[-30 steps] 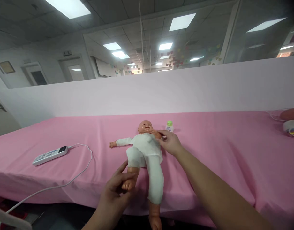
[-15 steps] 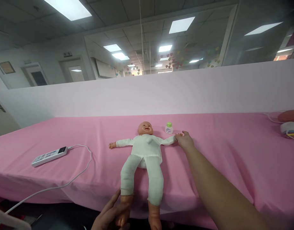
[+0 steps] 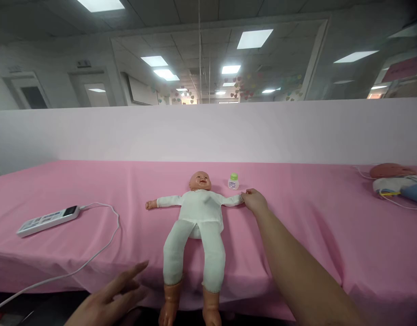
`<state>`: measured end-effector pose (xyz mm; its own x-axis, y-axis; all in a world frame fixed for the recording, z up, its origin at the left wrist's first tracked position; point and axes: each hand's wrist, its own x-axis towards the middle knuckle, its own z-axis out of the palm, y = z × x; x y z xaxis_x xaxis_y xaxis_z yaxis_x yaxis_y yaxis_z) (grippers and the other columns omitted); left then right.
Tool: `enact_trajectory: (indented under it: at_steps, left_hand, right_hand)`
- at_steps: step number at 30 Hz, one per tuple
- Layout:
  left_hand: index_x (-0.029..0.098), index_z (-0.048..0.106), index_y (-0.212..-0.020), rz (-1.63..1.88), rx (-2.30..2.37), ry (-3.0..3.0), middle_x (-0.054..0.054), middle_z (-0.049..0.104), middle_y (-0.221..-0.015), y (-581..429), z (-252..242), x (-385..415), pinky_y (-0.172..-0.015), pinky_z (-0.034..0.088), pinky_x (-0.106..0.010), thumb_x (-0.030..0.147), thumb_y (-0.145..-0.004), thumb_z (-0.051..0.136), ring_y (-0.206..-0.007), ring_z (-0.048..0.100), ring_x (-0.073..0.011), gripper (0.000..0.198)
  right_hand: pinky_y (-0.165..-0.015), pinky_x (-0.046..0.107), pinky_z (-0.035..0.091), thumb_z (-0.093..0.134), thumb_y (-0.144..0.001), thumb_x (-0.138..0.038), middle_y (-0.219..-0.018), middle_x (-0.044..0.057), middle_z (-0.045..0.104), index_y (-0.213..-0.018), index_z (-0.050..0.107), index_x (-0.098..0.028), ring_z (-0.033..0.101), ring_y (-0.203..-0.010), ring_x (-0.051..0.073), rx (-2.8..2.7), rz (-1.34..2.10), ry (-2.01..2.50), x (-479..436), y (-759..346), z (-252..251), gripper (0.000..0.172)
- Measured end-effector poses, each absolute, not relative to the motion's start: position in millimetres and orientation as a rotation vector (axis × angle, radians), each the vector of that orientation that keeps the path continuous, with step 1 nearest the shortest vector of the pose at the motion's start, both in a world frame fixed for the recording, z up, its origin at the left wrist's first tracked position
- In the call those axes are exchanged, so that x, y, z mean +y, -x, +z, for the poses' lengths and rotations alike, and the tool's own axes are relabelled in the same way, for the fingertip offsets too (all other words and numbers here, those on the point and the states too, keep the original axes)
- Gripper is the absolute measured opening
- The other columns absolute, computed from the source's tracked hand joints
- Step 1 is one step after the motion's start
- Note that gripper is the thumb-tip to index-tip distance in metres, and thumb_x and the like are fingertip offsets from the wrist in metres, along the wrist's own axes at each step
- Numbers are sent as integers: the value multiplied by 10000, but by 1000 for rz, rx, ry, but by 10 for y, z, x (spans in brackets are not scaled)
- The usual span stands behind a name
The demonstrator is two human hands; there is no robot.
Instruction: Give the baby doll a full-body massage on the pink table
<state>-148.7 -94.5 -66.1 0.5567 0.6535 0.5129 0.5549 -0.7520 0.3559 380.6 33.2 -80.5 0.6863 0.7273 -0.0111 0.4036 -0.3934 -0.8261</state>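
Observation:
A baby doll (image 3: 200, 213) in white top and leggings lies on its back on a pink sheet (image 3: 283, 253), arms spread, bare feet at the near edge. My right hand (image 3: 255, 201) is closed around the doll's hand at the right, hiding most of it. To the left of the doll's feet, my left hand (image 3: 115, 294) is off the doll, fingers stretched out and apart, nothing in it. A small clear bottle with a green cap (image 3: 233, 181) stands beside the doll's head, just beyond my right hand.
At the left lies a white power strip (image 3: 48, 221) with a white cord (image 3: 93, 258) running toward the near edge. A second doll (image 3: 393, 171) lies at the far right with blue and white cloth. Behind the sheet stands a low white wall (image 3: 201, 133) under a window.
My left hand has let go of the doll's foot and moved left. The right hand keeps its hold on the doll's hand. The view has turned slightly right.

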Motion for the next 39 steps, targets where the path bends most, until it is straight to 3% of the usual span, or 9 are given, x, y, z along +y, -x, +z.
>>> enact_trajectory:
  at_steps: [2,5,9,12,15,22,31,35,39]
  left_hand:
    - [349,800,-1100,887,1013,-2717,-44,642,-1476,1408,-543,-710,-821,638,-272,281,-963,566,-1001,782,-227,279]
    - [304,750,-1169,874,1143,-2707,-69,608,-1500,1086,-422,-274,-948,615,-361,339,-947,580,-1218,698,-286,282]
    - [237,617,-1398,772,1652,-2510,-138,462,-1615,596,-370,421,-1120,485,-481,245,-870,574,-1460,478,-352,529]
    - [153,493,-1513,586,1995,-2346,-248,389,-1632,411,-290,904,-1136,373,-615,297,-809,627,-1468,402,-480,731]
    - [128,521,-1460,458,2181,-2164,-286,497,-1532,403,-184,1254,-1129,246,-719,463,-742,697,-1442,355,-572,811]
    - [207,684,-1066,395,2013,-2113,-211,739,-1153,632,-259,1554,-981,397,-633,568,-756,650,-1149,631,-468,476]
    - [233,676,-1238,876,1780,-2045,-157,681,-1247,672,-433,1569,-791,523,-392,536,-751,705,-1052,690,-345,574]
    - [245,655,-1183,1078,1620,-1770,-113,714,-1188,705,-460,1624,-781,545,-365,472,-732,763,-1041,710,-313,516]
    - [220,600,-1141,1253,1477,-1362,-105,738,-1096,715,-491,1673,-769,579,-377,324,-654,837,-968,737,-301,551]
  right_hand:
    - [-702,331,531,660,-822,-440,-1087,88,755,-1290,644,-245,716,-814,240,-873,479,2048,321,-3790,-798,507]
    - [-705,315,528,647,-840,-439,-1077,92,757,-1309,644,-229,712,-828,236,-877,471,2068,292,-3755,-778,514]
    - [-718,302,532,634,-859,-446,-1033,97,762,-1345,629,-208,717,-851,240,-877,452,2075,264,-3718,-754,541]
    - [-723,297,537,626,-863,-453,-1028,93,765,-1359,622,-208,723,-840,232,-872,430,2084,268,-3720,-754,553]
    - [-708,303,545,635,-848,-467,-983,82,771,-1363,618,-204,723,-783,225,-856,408,2099,288,-3743,-762,579]
    - [-724,347,559,683,-792,-505,-949,105,776,-1339,629,-180,739,-843,281,-796,341,2127,342,-3802,-788,638]
    - [-1009,444,505,565,-855,-408,-1434,149,617,-1407,581,-185,631,-1227,345,-689,117,2111,207,-3714,-641,596]
    - [-856,321,567,548,-886,-449,-1321,64,688,-1308,650,-251,704,-1021,236,-713,72,1951,-74,-3404,-373,477]
    - [-642,285,542,683,-851,-542,-966,51,744,-1165,729,-228,651,-723,190,-874,153,1656,-740,-2959,-230,446]
